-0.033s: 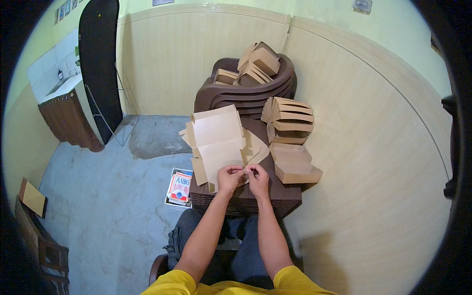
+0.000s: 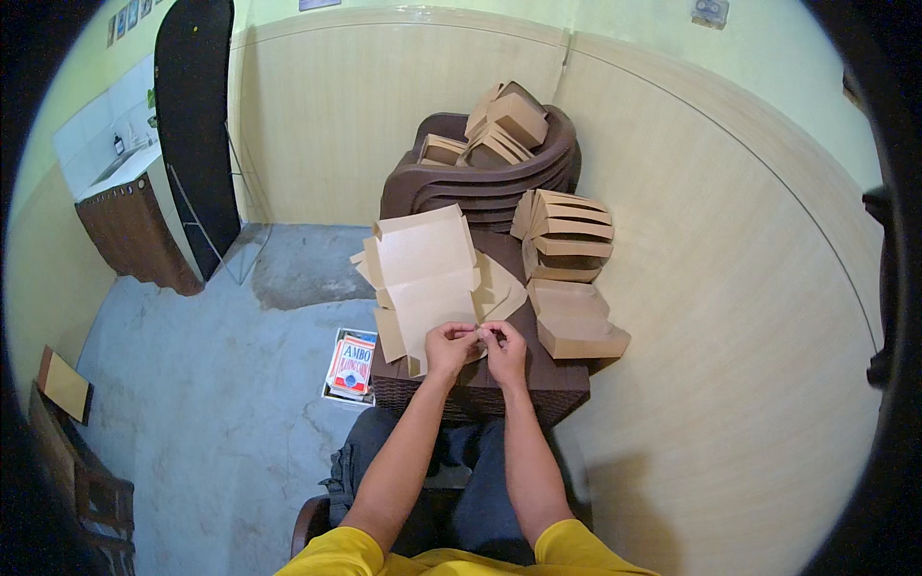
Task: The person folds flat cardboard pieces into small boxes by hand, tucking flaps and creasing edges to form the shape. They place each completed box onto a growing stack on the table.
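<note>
From the head camera I find both hands at work at the near part of a flat, creased cardboard blank (image 2: 423, 257), which lies on the brown worktop (image 2: 547, 376). The left hand (image 2: 446, 351) and the right hand (image 2: 505, 353) meet at the blank's right edge, thumbs and fingertips drawn together, almost touching. Whether card is pinched between them I cannot tell; the fingers hide it. Under the blank, a second cardboard piece (image 2: 501, 293) with a rounded edge shows to the right. I record a shallow open box (image 2: 581, 326) along the worktop's right side, with a nested group of folded boxes (image 2: 571, 235) just beyond it. Further cardboard boxes (image 2: 519, 117) rest on stacked brown chairs (image 2: 471, 182) at the far end.
</note>
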A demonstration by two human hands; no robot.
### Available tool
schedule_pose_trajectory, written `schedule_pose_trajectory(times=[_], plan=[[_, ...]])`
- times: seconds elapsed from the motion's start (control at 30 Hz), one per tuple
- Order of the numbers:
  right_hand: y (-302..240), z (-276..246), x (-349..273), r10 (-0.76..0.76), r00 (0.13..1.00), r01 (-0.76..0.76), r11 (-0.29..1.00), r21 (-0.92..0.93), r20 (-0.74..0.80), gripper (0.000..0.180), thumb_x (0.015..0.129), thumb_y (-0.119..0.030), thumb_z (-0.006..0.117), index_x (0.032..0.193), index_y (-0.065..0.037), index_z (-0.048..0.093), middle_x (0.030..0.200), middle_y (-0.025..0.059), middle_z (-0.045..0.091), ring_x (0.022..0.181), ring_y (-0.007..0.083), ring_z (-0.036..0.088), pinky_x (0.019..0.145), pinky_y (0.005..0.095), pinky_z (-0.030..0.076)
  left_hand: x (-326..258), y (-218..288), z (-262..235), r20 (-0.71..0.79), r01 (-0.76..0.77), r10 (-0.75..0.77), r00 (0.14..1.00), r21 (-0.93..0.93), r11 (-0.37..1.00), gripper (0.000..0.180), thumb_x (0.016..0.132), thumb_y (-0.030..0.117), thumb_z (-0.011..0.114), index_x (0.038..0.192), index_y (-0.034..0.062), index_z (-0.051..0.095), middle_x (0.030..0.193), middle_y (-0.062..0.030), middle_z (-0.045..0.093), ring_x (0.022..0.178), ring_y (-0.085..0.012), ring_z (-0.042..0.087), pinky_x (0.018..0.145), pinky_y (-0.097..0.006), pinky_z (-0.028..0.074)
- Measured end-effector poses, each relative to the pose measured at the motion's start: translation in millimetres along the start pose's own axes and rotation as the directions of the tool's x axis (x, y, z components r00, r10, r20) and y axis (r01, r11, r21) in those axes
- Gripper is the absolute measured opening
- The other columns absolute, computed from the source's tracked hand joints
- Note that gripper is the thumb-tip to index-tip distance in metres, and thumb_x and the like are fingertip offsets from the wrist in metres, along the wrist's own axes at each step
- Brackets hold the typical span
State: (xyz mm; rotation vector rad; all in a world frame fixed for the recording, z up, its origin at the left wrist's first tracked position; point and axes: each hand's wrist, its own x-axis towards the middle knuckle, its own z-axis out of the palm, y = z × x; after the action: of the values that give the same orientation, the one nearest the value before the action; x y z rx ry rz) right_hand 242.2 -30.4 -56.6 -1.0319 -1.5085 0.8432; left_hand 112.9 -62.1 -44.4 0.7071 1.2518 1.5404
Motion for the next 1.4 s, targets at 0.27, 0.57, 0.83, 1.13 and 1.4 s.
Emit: schedule_pose_trajectory(times=[0.27,0.57,0.83,1.13,1.4], plan=[[-11,-2,-2,0.139,0.990,-0.137,0.986,0.099,-0.013,0.025,0.094,0.006,0.074,0.119,0.001,0.074,0.098,0.0026,0.074,0.086,0.0067,0.064,0.073,0.0220,0.053,5,-8,0,0.022,-0.026,0.025,0.999,0.057,0.998,0.013,0.093,0.004,0.082,0.102,-0.0025,0.078,0.087,-0.0060,0.075,0.074,-0.0127,0.070,0.064,-0.029,0.059],[-4,4,6,-0.081,0.996,0.072,0.982,-0.175,-0.044,0.006,0.095,0.005,0.074,0.101,0.004,0.074,0.094,0.0047,0.067,0.084,0.0110,0.068,0.070,0.0272,0.058,6,3,8,-0.003,-0.080,0.082,0.997,0.173,0.982,0.011,0.098,0.004,0.076,0.108,0.0008,0.079,0.094,-0.0066,0.077,0.085,-0.0137,0.071,0.075,-0.030,0.058],[22,2,11,-0.059,0.998,0.059,0.998,-0.023,-0.013,0.005,0.099,0.000,0.071,0.097,0.004,0.071,0.094,0.0051,0.069,0.082,0.0131,0.069,0.076,0.0280,0.058,9,-3,9,0.020,-0.082,0.080,0.997,0.168,0.982,0.008,0.099,0.004,0.074,0.107,0.0013,0.076,0.094,-0.0056,0.076,0.083,-0.0145,0.069,0.078,-0.032,0.058],[0,1,5,0.102,0.995,-0.105,0.977,0.188,0.025,0.011,0.098,0.003,0.072,0.109,0.002,0.071,0.096,0.0056,0.072,0.084,0.0109,0.069,0.071,0.0262,0.057,6,-9,9,0.007,-0.089,0.090,0.996,0.234,0.968,0.009,0.102,0.006,0.071,0.108,0.0032,0.076,0.097,-0.0083,0.077,0.084,-0.0169,0.070,0.079,-0.034,0.057],[-10,2,5,0.091,0.995,-0.097,0.979,0.177,0.041,0.018,0.096,0.006,0.072,0.114,0.001,0.070,0.100,0.0043,0.070,0.087,0.0096,0.066,0.075,0.0238,0.056,-3,-1,13,-0.089,-0.288,0.396,0.914,0.547,0.786,0.012,0.098,0.013,0.075,0.108,0.0100,0.079,0.095,-0.0120,0.080,0.083,-0.0291,0.076,0.078,-0.041,0.058]])
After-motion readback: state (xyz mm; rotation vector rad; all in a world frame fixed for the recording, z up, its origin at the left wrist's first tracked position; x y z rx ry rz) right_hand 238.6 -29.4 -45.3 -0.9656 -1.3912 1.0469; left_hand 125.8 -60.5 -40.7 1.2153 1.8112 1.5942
